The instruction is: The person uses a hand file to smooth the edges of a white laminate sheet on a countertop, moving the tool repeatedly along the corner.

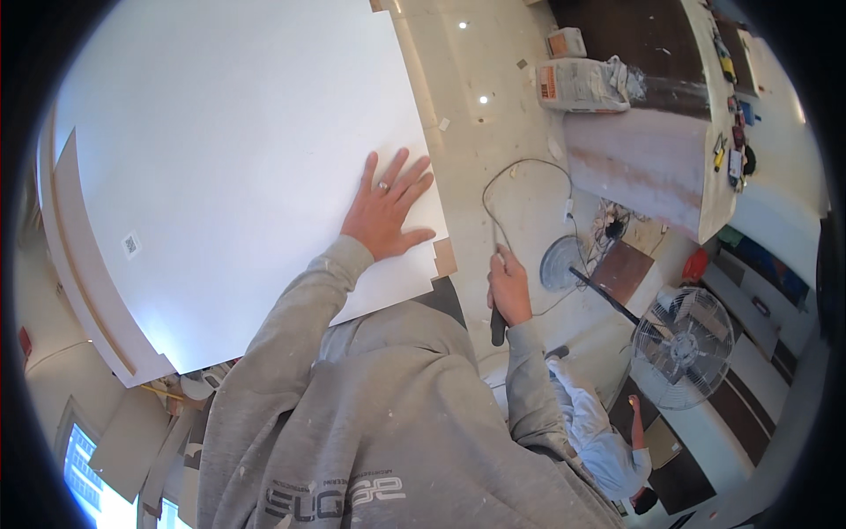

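Observation:
My left hand [388, 207] lies flat on a large white panel [238, 167], fingers spread and a ring on one finger. The panel's right edge runs just past my fingertips, and a small printed label [131, 244] sticks to its left part. Beyond that edge, my right hand [508, 286] is closed round a tool with a dark handle [499, 328]. The handle's end shows below my fist, and something thin shows above it; the tool's kind I cannot make out. A dark cable [486, 189] loops on the floor and passes out of sight by my right hand.
A pedestal fan [684, 348] with a round base [562, 263] stands at right. Behind it a person in light clothes [608, 450] is nearby. A bench [634, 159] at far right bears a white sack [582, 85], a small container [566, 42] and tools. Offcuts lie on the floor.

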Demonstrator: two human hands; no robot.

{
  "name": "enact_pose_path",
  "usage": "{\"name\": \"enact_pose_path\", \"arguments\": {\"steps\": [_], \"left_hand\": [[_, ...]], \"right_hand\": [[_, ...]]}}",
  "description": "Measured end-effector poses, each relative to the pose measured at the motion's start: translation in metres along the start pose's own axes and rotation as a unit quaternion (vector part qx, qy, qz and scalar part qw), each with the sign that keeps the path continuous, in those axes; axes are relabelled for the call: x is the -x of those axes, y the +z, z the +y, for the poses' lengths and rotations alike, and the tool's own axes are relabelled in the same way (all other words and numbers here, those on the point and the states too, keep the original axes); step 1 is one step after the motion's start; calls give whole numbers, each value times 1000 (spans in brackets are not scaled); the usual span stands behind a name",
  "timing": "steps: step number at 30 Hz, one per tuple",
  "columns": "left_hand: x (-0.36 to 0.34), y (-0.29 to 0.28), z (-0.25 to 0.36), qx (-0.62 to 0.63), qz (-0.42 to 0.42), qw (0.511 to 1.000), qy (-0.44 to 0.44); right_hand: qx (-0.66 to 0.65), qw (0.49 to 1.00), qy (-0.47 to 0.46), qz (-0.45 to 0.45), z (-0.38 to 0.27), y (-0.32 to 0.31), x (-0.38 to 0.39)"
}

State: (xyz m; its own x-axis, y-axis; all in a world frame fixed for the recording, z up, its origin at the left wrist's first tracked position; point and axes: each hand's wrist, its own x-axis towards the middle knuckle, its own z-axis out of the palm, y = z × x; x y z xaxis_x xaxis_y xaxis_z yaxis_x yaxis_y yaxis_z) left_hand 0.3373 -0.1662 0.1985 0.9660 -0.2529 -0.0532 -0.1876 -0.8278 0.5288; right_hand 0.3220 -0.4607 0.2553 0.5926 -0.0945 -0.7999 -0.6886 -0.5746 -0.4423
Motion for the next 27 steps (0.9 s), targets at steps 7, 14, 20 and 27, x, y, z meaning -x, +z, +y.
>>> {"name": "enact_pose_path", "arguments": {"steps": [7, 14, 20, 27], "left_hand": [[76, -15, 22, 264, -7, 960, -98], [122, -64, 14, 670, 318, 522, -422], [234, -96, -66, 571, 443, 535, -438], [351, -132, -138, 275, 439, 617, -593]], "right_hand": [[-21, 963, -263, 62, -82, 40, 31], [150, 847, -444, -253, -120, 170, 82], [159, 824, -501, -210, -105, 134, 40], [209, 867, -451, 25, -124, 47, -13]]}}
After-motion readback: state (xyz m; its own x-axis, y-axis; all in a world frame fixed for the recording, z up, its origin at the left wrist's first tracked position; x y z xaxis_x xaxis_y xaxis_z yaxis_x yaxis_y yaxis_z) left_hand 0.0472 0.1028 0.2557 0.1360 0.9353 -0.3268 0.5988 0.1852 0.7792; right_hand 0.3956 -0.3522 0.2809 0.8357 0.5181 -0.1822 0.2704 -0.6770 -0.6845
